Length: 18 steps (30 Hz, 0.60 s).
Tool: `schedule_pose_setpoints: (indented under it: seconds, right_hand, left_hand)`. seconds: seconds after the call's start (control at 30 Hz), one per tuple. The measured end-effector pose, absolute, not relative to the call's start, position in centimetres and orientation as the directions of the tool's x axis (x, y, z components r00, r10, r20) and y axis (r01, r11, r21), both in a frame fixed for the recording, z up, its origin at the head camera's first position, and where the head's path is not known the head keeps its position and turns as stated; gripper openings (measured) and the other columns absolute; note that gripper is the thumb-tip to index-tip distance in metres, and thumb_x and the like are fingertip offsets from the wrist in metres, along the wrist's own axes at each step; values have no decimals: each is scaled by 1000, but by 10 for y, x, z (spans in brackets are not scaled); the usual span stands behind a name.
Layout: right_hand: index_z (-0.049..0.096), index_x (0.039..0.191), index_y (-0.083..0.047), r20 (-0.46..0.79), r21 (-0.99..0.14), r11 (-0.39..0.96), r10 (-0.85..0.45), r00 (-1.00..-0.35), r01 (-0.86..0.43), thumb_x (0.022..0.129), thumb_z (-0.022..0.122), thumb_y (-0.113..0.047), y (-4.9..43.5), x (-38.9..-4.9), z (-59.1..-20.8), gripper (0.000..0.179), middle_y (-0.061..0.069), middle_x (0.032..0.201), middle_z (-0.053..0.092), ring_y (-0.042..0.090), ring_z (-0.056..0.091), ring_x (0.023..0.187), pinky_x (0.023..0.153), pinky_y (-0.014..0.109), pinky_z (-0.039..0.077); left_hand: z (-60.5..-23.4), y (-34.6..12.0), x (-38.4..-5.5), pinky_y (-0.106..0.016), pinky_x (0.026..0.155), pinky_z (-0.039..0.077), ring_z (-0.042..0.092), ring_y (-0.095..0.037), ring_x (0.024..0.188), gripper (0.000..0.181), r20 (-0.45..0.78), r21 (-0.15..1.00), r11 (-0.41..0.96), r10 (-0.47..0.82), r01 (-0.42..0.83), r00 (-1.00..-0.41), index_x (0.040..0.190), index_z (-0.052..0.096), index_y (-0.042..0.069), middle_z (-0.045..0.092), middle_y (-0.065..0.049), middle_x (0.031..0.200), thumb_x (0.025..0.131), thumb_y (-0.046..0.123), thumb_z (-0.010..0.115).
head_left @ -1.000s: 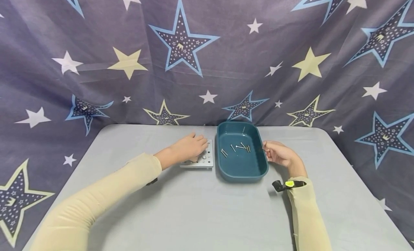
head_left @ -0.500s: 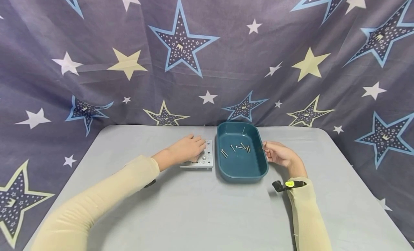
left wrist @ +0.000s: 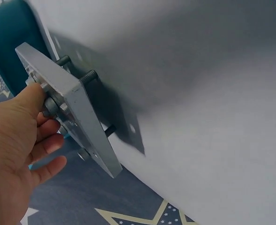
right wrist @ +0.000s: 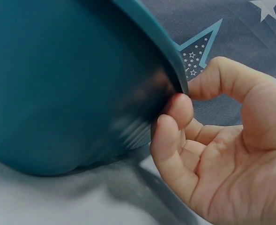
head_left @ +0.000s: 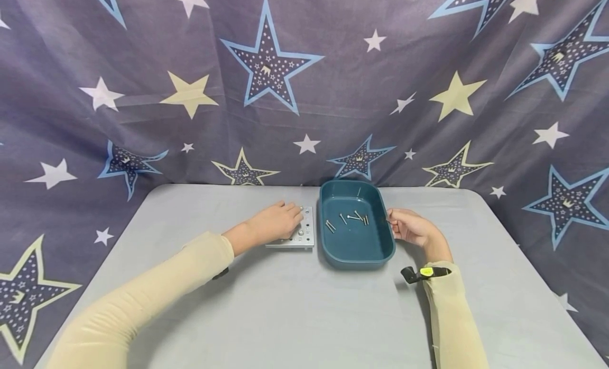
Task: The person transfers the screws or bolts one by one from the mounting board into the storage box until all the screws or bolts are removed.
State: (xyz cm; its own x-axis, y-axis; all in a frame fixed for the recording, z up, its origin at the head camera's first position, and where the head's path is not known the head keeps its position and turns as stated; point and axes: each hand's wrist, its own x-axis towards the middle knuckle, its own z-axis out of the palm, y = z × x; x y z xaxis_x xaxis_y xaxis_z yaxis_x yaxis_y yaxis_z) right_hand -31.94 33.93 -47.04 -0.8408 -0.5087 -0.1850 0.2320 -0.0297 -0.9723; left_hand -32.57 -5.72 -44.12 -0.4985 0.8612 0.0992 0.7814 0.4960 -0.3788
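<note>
A silvery metal plate (head_left: 308, 237) with rows of holes lies left of a teal plastic tray (head_left: 357, 252). Bolts stand in the plate; in the left wrist view their threaded ends (left wrist: 90, 76) stick out below it. My left hand (head_left: 273, 222) reaches over the plate, thumb and finger pinching at a bolt head, partly hidden by the thumb. Another bolt head (left wrist: 50, 107) shows right beside the thumb. My right hand (head_left: 413, 227) holds the tray's right rim between thumb and curled fingers, as the right wrist view shows close up.
Several loose bolts (head_left: 330, 226) lie in the tray. Both stand on a grey-covered table (head_left: 304, 311), near its back edge. Behind hangs a dark star-patterned cloth (head_left: 333, 83). A black strap with a yellow tag (head_left: 426, 271) sits on the right wrist.
My left hand has shifted slightly left on the plate and its fingers have turned a little, so a bolt head near the plate's back now shows. The right hand and tray stay put.
</note>
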Motion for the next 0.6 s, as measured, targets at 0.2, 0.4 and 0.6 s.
schedule_pose_setpoints:
  seconds: [0.2, 0.4, 0.6]
  right_hand:
    - [56, 81, -17, -179, -973, -33, -508, -842, 227, 103, 30, -2, 340, -320, -471, 38, -10, 75, 56, 3, 58, 69, 66, 19, 51]
    - [56, 81, -18, -183, -972, -34, -501, -846, 231, 102, 31, -1, 339, -320, -471, 37, -11, 74, 57, 2, 58, 68, 66, 19, 51]
    - [57, 81, -18, -201, -970, -25, -488, -849, 244, 101, 32, -1, 338, -320, -471, 36, -11, 74, 58, 2, 58, 68, 66, 19, 51]
  left_hand:
    - [-440, -56, -326, -46, 100, 54, 65, -30, 111, 23, 85, -324, 522, 846, 789, -526, 115, 63, 1, 69, -15, 119, 97, 14, 56]
    - [-437, -56, -325, -46, 102, 53, 64, -31, 113, 26, 57, -283, 521, 847, 805, -528, 117, 63, 1, 68, -16, 121, 94, 12, 61]
    - [-436, -56, -324, -47, 102, 52, 64, -31, 115, 28, 55, -281, 519, 848, 807, -527, 118, 63, 1, 68, -17, 123, 93, 12, 62]
